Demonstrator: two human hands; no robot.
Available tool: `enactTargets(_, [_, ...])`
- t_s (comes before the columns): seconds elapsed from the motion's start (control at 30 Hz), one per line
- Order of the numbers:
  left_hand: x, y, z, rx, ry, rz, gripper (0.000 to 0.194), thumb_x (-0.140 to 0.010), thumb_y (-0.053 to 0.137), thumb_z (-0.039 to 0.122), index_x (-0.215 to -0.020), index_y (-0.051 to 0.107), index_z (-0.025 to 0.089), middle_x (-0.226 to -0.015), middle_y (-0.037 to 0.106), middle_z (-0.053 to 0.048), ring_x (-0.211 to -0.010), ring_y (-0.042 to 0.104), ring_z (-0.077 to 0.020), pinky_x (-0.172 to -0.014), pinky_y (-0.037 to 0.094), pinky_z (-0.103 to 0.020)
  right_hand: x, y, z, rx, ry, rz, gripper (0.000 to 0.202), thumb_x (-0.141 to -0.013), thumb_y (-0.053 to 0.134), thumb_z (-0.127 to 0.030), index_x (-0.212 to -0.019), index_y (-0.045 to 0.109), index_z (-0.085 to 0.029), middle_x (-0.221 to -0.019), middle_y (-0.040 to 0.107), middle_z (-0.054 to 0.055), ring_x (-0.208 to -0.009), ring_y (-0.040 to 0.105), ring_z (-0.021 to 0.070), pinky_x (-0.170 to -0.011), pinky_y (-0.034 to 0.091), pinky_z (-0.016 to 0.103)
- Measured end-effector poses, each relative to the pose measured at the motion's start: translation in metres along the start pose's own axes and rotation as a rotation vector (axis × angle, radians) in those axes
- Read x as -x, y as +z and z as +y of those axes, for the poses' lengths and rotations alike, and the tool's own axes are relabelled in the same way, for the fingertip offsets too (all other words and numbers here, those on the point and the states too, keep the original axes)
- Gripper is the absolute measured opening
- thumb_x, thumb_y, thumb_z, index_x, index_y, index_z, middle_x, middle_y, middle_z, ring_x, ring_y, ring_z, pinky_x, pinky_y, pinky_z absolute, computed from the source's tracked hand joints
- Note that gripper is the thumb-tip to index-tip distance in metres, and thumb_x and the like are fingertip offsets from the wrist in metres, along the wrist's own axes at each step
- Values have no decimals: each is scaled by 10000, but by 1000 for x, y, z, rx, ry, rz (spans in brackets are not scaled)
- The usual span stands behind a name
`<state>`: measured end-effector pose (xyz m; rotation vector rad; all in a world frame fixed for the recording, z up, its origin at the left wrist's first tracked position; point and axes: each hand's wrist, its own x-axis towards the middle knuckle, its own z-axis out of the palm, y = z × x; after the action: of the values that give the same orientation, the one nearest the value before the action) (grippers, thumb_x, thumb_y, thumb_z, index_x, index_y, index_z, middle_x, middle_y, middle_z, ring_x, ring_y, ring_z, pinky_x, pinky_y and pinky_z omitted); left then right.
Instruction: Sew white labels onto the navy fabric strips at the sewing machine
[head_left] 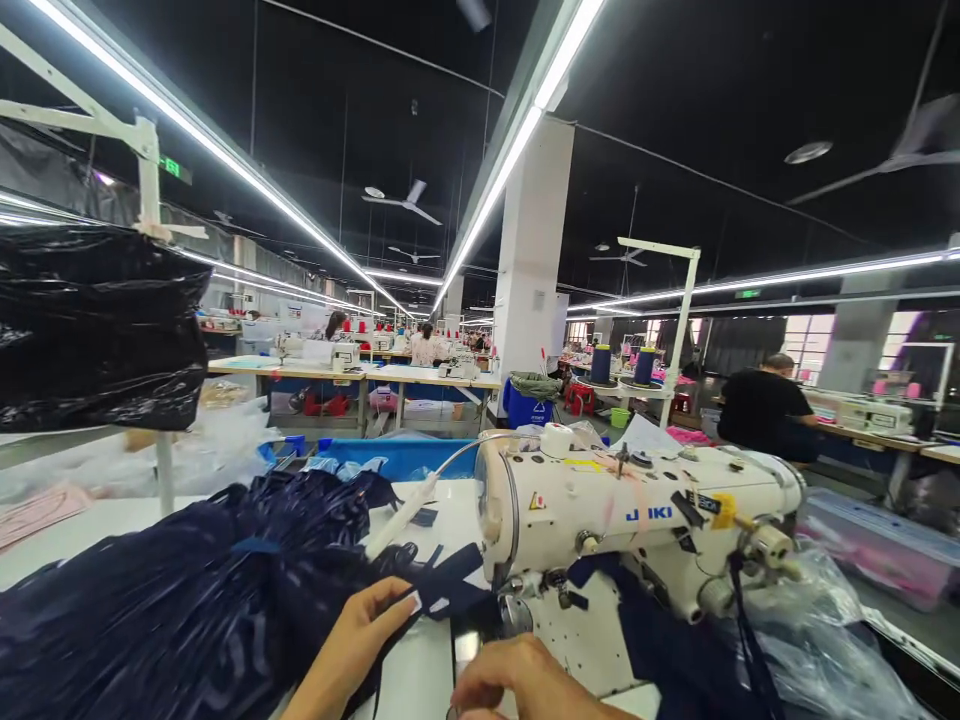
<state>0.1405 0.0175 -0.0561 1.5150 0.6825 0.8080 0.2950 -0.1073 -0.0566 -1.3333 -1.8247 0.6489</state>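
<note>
Dark navy fabric strips (457, 575) lie on the white table in front of the needle area of a white sewing machine (592, 505). My left hand (367, 635) is at their left end, thumb and forefinger pinched on the fabric edge, with a small white piece by the thumb tip. Nearer the camera, my right hand (517, 680) is curled below the machine head, fingers bent together; what they hold, if anything, is hidden at the bottom edge. A big gathered heap of navy fabric (187, 600) fills the table's left side.
A lamp on a flexible neck (401, 515) leans beside the machine. Black plastic (97, 325) hangs from a stand at left. Clear plastic (817, 640) and dark fabric lie at right. A person in black (765, 405) sits at another machine on the right.
</note>
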Motion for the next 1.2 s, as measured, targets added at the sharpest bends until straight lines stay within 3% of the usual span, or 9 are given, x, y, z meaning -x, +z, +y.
enactTargets(0.07, [0,1,-3,77,-47,8,371,-507,693,503,-591,598,154,-568,559,16,-554,456,-127,-540,370,-225,6,-26,-28,365,-347,128,216,-799,467,-307,-793,624,-159,-716,637,59,-658,570,158,-616,419,270])
enactTargets(0.17, [-2,1,-5,142,-90,21,403,-455,718,515,-581,586,156,-553,562,21,-545,461,-126,-549,373,-229,-2,-73,-62,743,-480,496,209,-850,401,-200,-851,605,-155,-801,636,74,-754,552,173,-687,402,299])
enactTargets(0.3, [-4,1,-7,158,-113,30,414,-410,729,513,-556,578,157,-535,555,25,-542,467,-129,-561,369,-234,-32,-132,-69,1233,-282,736,156,-829,474,-204,-862,614,-145,-892,634,92,-827,531,211,-780,346,349])
enactTargets(0.43, [0,1,-7,178,-59,74,296,-522,690,428,-590,586,159,-586,568,28,-592,483,-124,-612,358,-225,-52,-161,-53,1462,27,660,220,-844,460,-268,-829,639,-139,-859,643,97,-834,538,225,-782,311,352])
enactTargets(0.53, [1,1,-11,213,-63,86,256,-518,692,370,-599,590,150,-598,574,22,-598,472,-117,-620,341,-223,-54,-165,-44,1481,86,605,267,-860,430,-272,-773,648,-144,-831,650,85,-802,553,211,-765,309,344])
enactTargets(0.77, [-8,0,-27,293,-92,140,204,-530,686,305,-603,598,135,-555,540,40,-546,424,-86,-575,291,-205,-51,-171,-31,1462,-200,664,329,-872,390,-253,-684,645,-164,-788,661,59,-732,559,196,-859,292,395])
enactTargets(0.97, [-7,1,-26,351,-85,133,225,-549,702,314,-645,627,124,-571,561,24,-548,437,-83,-565,297,-198,-47,-169,-25,1489,-221,684,364,-897,327,-268,-770,647,-150,-845,661,87,-753,562,214,-847,339,385])
enactTargets(1.07, [-7,3,-22,408,-60,140,253,-535,714,342,-653,639,131,-603,577,12,-565,456,-90,-571,321,-199,-41,-160,-27,1538,-279,759,314,-886,353,-264,-891,630,-118,-943,642,112,-805,566,231,-880,343,410])
enactTargets(1.2, [-6,7,-15,457,-30,147,229,-532,717,334,-626,650,136,-606,579,3,-577,466,-96,-573,340,-202,-24,-129,-44,1453,-522,783,194,-835,462,-212,-961,587,-132,-1015,622,110,-852,574,222,-952,315,455])
